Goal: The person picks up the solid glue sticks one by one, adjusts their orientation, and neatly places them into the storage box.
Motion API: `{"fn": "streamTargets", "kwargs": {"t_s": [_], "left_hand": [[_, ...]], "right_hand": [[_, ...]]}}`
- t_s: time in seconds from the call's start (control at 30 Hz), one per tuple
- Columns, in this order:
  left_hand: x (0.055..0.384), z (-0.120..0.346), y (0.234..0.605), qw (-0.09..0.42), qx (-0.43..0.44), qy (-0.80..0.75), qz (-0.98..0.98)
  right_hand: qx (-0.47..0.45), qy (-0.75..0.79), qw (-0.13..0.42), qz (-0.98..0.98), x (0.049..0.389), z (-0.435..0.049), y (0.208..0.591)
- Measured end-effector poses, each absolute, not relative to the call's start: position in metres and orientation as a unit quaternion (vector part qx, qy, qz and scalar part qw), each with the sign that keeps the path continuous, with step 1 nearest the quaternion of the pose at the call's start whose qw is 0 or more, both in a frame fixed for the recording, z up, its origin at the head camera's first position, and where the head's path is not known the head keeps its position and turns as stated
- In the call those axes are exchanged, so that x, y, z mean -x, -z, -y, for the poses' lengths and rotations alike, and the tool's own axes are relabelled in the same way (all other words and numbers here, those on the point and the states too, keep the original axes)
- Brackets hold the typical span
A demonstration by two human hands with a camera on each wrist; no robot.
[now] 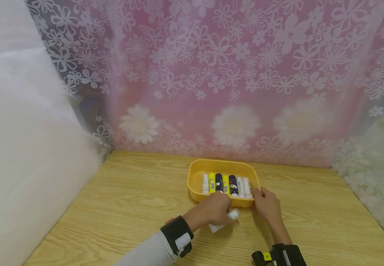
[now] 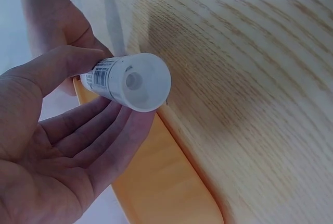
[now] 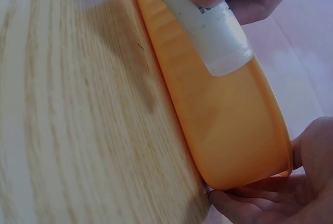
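My left hand (image 1: 215, 208) pinches a white glue stick (image 1: 234, 215) between thumb and fingers, just in front of the yellow tray (image 1: 195, 197). In the left wrist view the glue stick's hollow round end (image 2: 148, 83) faces the camera, with a barcode label along its side. At the tray's near right corner, my right hand (image 1: 268, 207) grips the rim; the right wrist view shows its fingers (image 3: 244, 206) against the tray's outside. Inside the tray, several glue sticks stand in a row, among them a yellow one (image 1: 212, 183), a dark blue one (image 1: 233, 184) and a white one (image 1: 205, 183).
The tray rests on a wood-grain table (image 1: 138, 188). A pink flowered curtain (image 1: 225, 81) hangs behind the table, and a white sheet (image 1: 29, 129) hangs along the left side. Both wrists wear black straps with devices.
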State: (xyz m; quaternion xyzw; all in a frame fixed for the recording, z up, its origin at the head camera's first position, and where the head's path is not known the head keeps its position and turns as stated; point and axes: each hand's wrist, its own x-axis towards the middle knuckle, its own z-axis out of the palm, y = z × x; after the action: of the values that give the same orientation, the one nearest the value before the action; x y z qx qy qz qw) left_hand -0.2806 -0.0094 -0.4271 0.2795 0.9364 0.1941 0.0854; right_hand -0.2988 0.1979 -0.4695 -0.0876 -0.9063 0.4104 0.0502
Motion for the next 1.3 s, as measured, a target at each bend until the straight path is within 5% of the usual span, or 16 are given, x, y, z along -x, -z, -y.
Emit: {"fn": "streamTargets", "kwargs": {"t_s": [0.93, 1.3], "left_hand": [[0.299, 0.013, 0.391, 0.029, -0.275, -0.259, -0.926], [0.316, 0.027, 0.389, -0.015, -0.179, -0.314, -0.932]], "right_hand": [[0.084, -0.422, 0.063, 0.9, 0.298, -0.198, 0.471], [0.089, -0.418, 0.06, 0.902, 0.296, -0.197, 0.47]]}}
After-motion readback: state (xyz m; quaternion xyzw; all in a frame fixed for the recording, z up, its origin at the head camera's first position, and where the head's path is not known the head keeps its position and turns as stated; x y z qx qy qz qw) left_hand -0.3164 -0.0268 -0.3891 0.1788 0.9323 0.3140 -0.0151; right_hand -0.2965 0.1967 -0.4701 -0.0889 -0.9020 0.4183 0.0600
